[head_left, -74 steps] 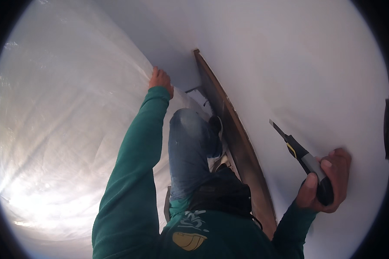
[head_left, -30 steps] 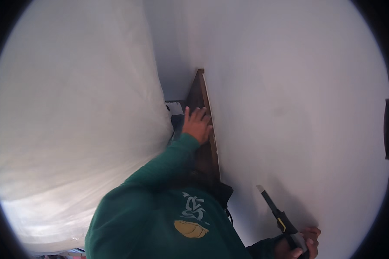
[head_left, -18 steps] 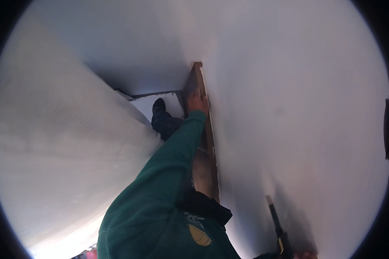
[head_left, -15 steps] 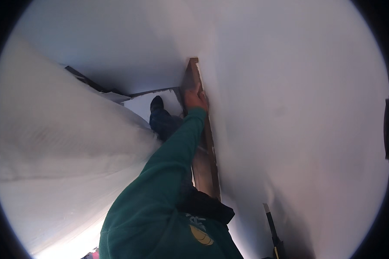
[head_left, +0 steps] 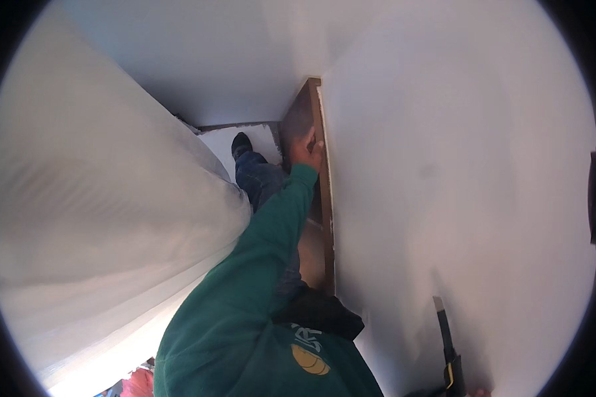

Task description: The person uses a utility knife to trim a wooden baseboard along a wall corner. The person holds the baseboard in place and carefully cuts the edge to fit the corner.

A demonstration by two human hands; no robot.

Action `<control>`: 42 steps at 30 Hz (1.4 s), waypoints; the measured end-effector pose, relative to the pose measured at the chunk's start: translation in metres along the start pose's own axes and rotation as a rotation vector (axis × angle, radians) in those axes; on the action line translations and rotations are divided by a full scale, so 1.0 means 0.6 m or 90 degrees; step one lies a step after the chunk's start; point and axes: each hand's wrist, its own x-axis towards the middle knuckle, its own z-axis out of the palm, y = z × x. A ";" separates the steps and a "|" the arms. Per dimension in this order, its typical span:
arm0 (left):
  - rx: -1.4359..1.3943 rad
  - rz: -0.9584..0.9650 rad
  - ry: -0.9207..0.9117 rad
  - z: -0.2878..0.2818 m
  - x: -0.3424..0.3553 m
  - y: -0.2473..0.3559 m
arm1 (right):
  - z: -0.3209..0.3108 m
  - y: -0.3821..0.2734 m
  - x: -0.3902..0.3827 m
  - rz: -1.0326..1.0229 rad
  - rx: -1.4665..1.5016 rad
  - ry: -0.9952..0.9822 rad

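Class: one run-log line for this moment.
left hand: on brown panel | right hand: mostly out of frame, holding utility knife, blade exposed | pale sheeting: left

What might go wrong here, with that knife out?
The utility knife has its blade out, seemingly near the white wall, and might scratch it. Swung left, it could tear the pale sheeting. The left hand, at the edge of the wooden board, might get cut if the blade came there.

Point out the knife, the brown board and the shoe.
Knife [head_left: 447, 343]: head view, on its dark shaft.
Brown board [head_left: 312, 255]: head view, on its lower face.
Shoe [head_left: 242, 143]: head view, on its dark top.
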 end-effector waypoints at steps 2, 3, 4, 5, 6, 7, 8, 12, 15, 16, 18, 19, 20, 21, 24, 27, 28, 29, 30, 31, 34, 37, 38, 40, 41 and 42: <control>0.004 -0.012 -0.016 -0.016 -0.022 -0.013 | -0.017 -0.004 -0.004 -0.026 -0.068 0.011; 0.017 -0.017 -0.031 -0.021 -0.035 -0.016 | -0.014 -0.009 -0.005 -0.025 -0.197 0.015; 0.031 -0.021 -0.049 -0.026 -0.042 -0.016 | -0.011 -0.013 -0.006 -0.023 -0.329 0.018; 0.027 -0.029 -0.059 -0.032 -0.046 -0.016 | 0.000 -0.013 -0.006 -0.020 -0.458 0.021; 0.017 -0.035 -0.079 -0.029 -0.051 -0.012 | 0.010 -0.016 -0.016 0.153 -0.199 0.115; 0.007 -0.041 -0.103 -0.022 -0.057 -0.006 | 0.024 -0.019 -0.026 0.314 0.065 0.208; -0.081 -0.100 -0.100 -0.023 -0.057 -0.001 | 0.053 -0.022 -0.031 0.317 0.002 0.140; -0.309 -0.259 -0.020 -0.051 -0.038 0.000 | 0.269 -0.030 0.004 0.476 0.076 -0.011; -0.370 -0.273 -0.005 -0.082 -0.033 0.047 | 0.396 0.008 -0.003 0.444 0.075 -0.100; -0.391 -0.273 -0.008 -0.089 -0.035 0.063 | 0.434 0.021 -0.008 0.475 0.076 -0.126; -0.449 -0.304 -0.017 -0.095 -0.039 0.084 | 0.489 0.037 -0.023 0.494 0.067 -0.157; -0.476 -0.318 -0.013 -0.101 -0.036 0.084 | 0.518 0.039 -0.033 0.482 0.065 -0.166; -0.387 -0.231 -0.002 -0.097 -0.033 0.069 | 0.542 0.041 -0.044 0.470 0.062 -0.174; -0.299 -0.144 0.016 -0.091 -0.026 0.040 | 0.565 0.039 -0.052 0.467 0.069 -0.194; -0.054 -0.009 0.031 -0.083 -0.025 0.048 | 0.620 0.055 -0.086 0.466 0.068 -0.239; 0.085 0.046 0.063 -0.074 -0.031 0.072 | 0.668 0.078 -0.084 0.476 0.031 -0.341; 0.115 0.065 0.079 -0.071 -0.026 0.076 | 0.682 0.084 -0.078 0.460 0.023 -0.357; 0.121 0.075 0.098 -0.066 -0.022 0.081 | 0.694 0.090 -0.071 0.443 0.014 -0.373; 0.129 0.084 0.119 -0.065 -0.014 0.083 | 0.713 0.095 -0.066 0.427 0.011 -0.390; 0.135 0.095 0.135 -0.062 -0.007 0.084 | 0.730 0.105 -0.064 0.454 0.032 -0.407; 0.156 0.108 0.096 -0.055 0.019 0.079 | 0.768 0.135 -0.058 0.503 0.068 -0.472; 0.146 0.095 0.102 -0.044 0.036 0.048 | 0.791 0.149 -0.025 0.459 0.033 -0.601; 0.132 0.099 0.125 -0.043 0.037 0.039 | 0.801 0.152 -0.010 0.432 0.008 -0.669; 0.104 0.111 0.165 -0.041 0.038 0.033 | 0.812 0.153 0.014 0.311 -0.058 -0.768; 0.122 0.116 0.177 -0.041 0.040 0.032 | 0.818 0.147 0.025 0.215 -0.097 -0.797; 0.136 0.123 0.187 -0.040 0.042 0.040 | 0.819 0.143 0.035 0.119 -0.138 -0.820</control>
